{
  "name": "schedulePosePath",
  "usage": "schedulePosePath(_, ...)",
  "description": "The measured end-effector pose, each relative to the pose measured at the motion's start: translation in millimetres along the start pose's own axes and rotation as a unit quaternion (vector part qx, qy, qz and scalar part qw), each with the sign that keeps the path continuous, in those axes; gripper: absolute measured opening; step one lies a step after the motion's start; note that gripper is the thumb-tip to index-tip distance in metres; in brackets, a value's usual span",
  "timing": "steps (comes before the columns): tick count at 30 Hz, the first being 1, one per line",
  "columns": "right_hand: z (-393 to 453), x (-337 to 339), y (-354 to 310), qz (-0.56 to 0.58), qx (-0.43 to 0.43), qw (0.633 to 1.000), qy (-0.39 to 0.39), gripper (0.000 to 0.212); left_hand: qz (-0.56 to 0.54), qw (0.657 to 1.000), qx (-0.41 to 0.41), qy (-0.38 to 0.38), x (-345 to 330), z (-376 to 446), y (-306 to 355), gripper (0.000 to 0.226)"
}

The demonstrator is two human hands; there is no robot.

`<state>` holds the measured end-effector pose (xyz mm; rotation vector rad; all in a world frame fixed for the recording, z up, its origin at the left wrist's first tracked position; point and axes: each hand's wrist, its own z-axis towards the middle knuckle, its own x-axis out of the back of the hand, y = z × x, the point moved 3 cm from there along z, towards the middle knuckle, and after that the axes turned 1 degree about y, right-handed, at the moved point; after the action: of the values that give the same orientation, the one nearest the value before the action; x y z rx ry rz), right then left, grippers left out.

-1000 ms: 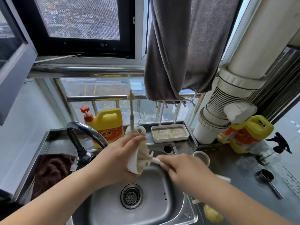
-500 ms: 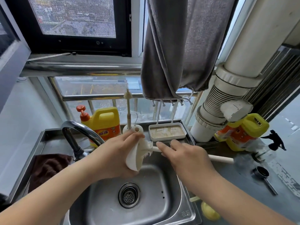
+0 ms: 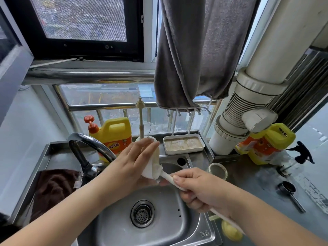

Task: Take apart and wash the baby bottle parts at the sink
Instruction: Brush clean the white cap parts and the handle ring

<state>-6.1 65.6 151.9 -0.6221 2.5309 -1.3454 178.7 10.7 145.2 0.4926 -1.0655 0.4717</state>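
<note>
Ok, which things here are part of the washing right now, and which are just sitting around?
In use: left hand holding the white bottle part; right hand gripping the brush; sink.

Lying about: detergent jug, brown cloth, white tray, glass jar, measuring scoop, hanging grey towel.

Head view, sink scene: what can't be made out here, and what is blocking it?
- Bottle part: the left hand wraps it, so its outline is mostly hidden.
- Brush head: buried inside the part; the right hand covers the handle's middle.
- Water flow: the faucet spout end sits behind the left hand.
- Yellow item by the sink: behind the right forearm, unidentifiable.
- Detergent jug label: too small to read.
</note>
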Motion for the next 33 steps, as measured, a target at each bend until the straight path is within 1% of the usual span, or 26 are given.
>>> schedulePosePath(2,2,-2,3,0.007,-0.003,1.0,-0.009,0.031,-0.052,0.998,0.013,-0.041,-3,-4,0,0.075)
schedulePosePath(5,3,0,5,0.002,-0.006,1.0,-0.002,0.03,-0.133,0.985,0.052,-0.096,-6,-7,-2,0.07)
schedulePosePath(9,0,5,4,-0.02,0.008,1.0,0.001,0.029,-0.181,0.97,0.119,-0.108,3,2,-11,0.086)
schedulePosePath(11,-4,6,3,-0.041,0.011,0.999,0.001,0.028,-0.218,0.947,0.179,-0.157,10,8,-15,0.095)
schedulePosePath(12,-5,5,3,-0.058,0.015,0.998,0.002,0.028,-0.234,0.933,0.197,-0.19,11,10,-17,0.094)
schedulePosePath(14,-7,6,6,-0.096,0.024,0.995,0.0,0.027,-0.258,0.911,0.212,-0.241,10,12,-17,0.085)
schedulePosePath(16,-9,5,8,-0.127,0.038,0.991,-0.002,0.026,-0.289,0.902,0.213,-0.239,8,13,-14,0.076)
schedulePosePath(18,-10,6,11,-0.209,0.066,0.975,0.026,0.025,-0.311,0.901,0.211,-0.216,5,12,-10,0.076)
schedulePosePath(20,-13,8,9,-0.337,0.102,0.932,0.086,0.026,-0.309,0.908,0.195,-0.204,2,12,-5,0.077)
schedulePosePath(21,-14,8,7,-0.413,0.126,0.893,0.129,0.028,-0.307,0.911,0.187,-0.201,1,12,-3,0.077)
schedulePosePath(22,-15,10,5,-0.509,0.153,0.828,0.181,0.032,-0.307,0.913,0.18,-0.198,0,12,-1,0.076)
schedulePosePath(23,-14,13,6,-0.607,0.172,0.739,0.236,0.039,-0.307,0.914,0.177,-0.197,0,12,-1,0.076)
schedulePosePath(24,-13,15,5,-0.642,0.196,0.686,0.282,0.05,-0.31,0.914,0.176,-0.195,0,12,0,0.076)
schedulePosePath(25,-10,16,6,-0.657,0.224,0.648,0.314,0.06,-0.313,0.913,0.177,-0.191,0,11,-1,0.075)
schedulePosePath(26,-9,15,5,-0.661,0.235,0.636,0.323,0.065,-0.315,0.914,0.178,-0.184,1,11,-1,0.076)
schedulePosePath(27,-8,14,5,-0.66,0.238,0.632,0.33,0.066,-0.311,0.918,0.176,-0.173,2,11,-1,0.077)
schedulePosePath(28,-8,11,6,-0.649,0.225,0.652,0.32,0.06,-0.302,0.924,0.173,-0.16,3,10,0,0.078)
schedulePosePath(30,-9,4,4,-0.609,0.195,0.714,0.286,0.035,-0.263,0.942,0.16,-0.131,4,7,3,0.08)
schedulePosePath(31,-9,4,8,-0.534,0.175,0.791,0.242,0.024,-0.235,0.953,0.149,-0.121,3,5,4,0.08)
schedulePosePath(32,-7,4,12,-0.454,0.152,0.857,0.192,0.021,-0.202,0.965,0.128,-0.111,2,4,6,0.082)
schedulePosePath(33,-4,5,14,-0.396,0.126,0.898,0.142,0.021,-0.164,0.978,0.093,-0.093,0,3,7,0.082)
